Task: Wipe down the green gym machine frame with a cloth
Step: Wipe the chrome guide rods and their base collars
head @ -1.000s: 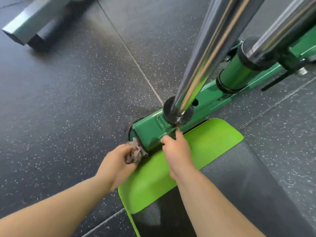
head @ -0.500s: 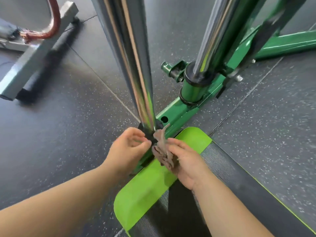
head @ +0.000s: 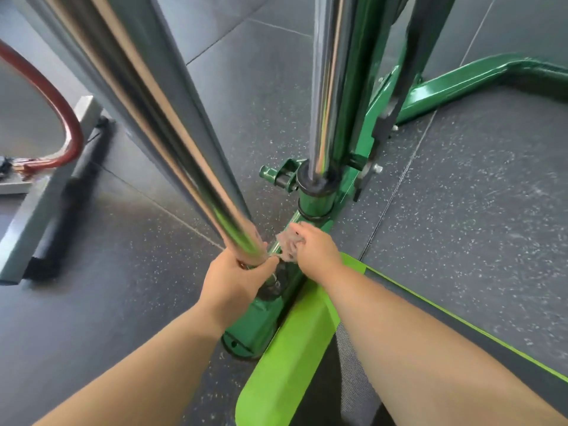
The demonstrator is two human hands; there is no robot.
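Head view: the right hand bunches the cloth in curled fingers, pressing it on the green frame low by the floor. The left hand wraps the shiny pole. The small cloth could slip out while rubbing.

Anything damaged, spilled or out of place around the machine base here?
Nothing stands out. The left hand grips the chrome post, the right hand holds the cloth against the green frame.
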